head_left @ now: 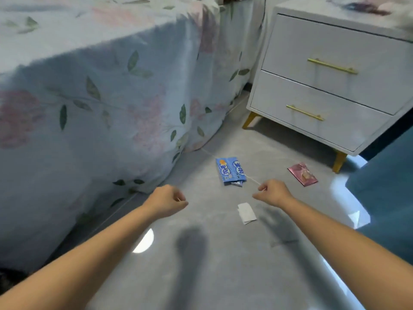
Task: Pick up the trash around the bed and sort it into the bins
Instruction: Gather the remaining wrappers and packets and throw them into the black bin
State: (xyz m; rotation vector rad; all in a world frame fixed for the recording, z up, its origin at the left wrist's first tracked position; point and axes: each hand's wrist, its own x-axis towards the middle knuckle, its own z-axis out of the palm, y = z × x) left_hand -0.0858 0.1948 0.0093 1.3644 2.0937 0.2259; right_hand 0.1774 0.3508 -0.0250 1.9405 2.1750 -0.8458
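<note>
A: Head view: what trash lies by the bed (93,97)?

B: On the grey floor (223,265): a blue wrapper (231,171) near the bed corner, a pink wrapper (302,174) beside the nightstand (324,86), and a white paper scrap (246,212) nearest the hands.

A: And the hands?

B: The left hand (166,201) is curled closed; whether it holds anything I cannot tell. The right hand (273,192) seems to pinch a thin white strand.

A: Handling?

B: All probably light, limp, crinkly film or paper. I'd pinch a raised edge or corner, since they lie flat.
</note>
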